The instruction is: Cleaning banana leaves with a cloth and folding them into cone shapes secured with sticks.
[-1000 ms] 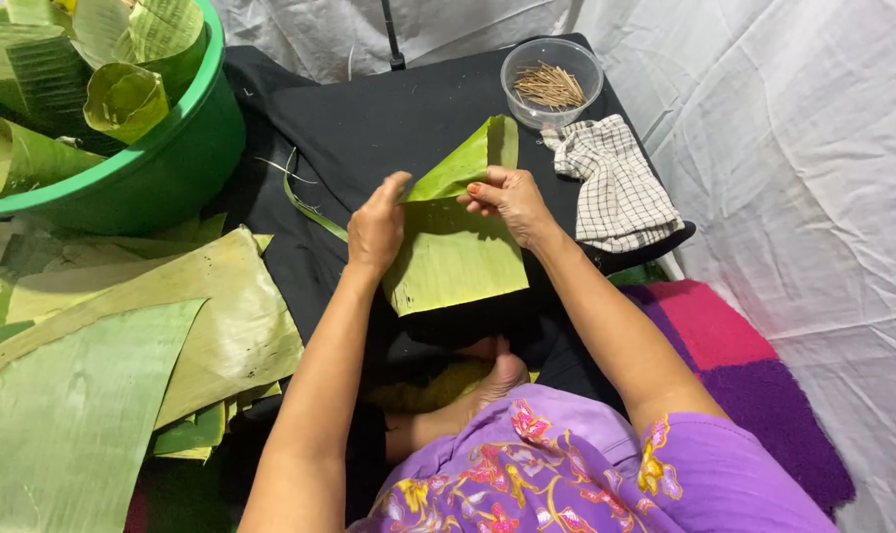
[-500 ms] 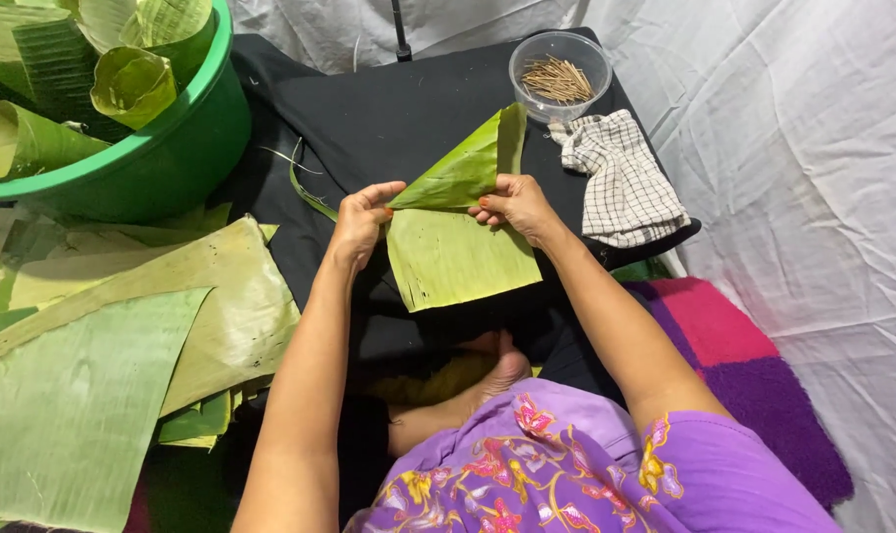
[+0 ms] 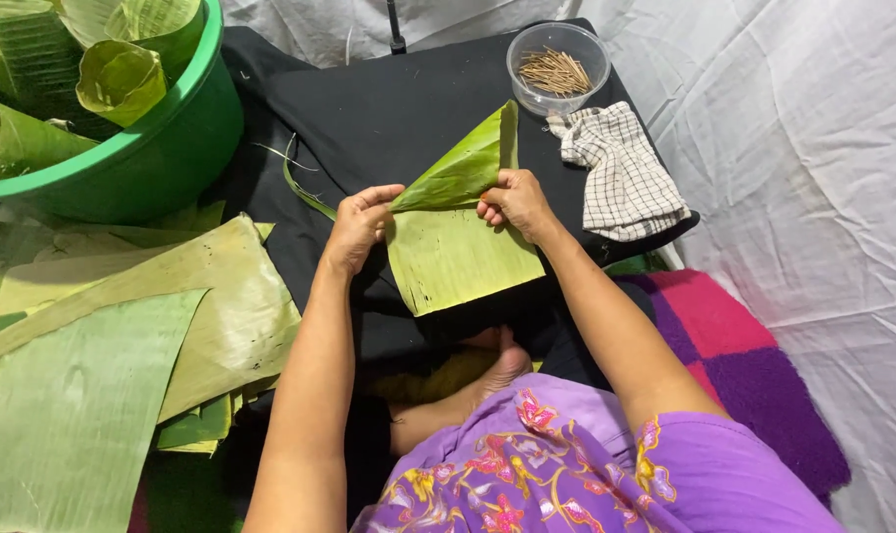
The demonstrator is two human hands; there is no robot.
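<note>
A green banana leaf piece [image 3: 458,252] lies on the black cloth-covered board [image 3: 389,109], its upper part folded over into a pointed flap. My left hand [image 3: 357,225] pinches the flap's left corner. My right hand [image 3: 515,202] grips the fold at its right side. Both hands sit at the leaf's fold line, fingers closed on it.
A green plastic basin [image 3: 162,148] with rolled leaf cones stands at the upper left. Large banana leaves [image 3: 103,355] are stacked on the left. A clear bowl of thin wooden sticks [image 3: 557,69] and a checked cloth [image 3: 621,173] lie at the upper right. My bare foot [image 3: 492,360] rests below the leaf.
The leaf's upper part has been folded further over to the left into a sharper point. My left hand has shifted to the flap's left tip.
</note>
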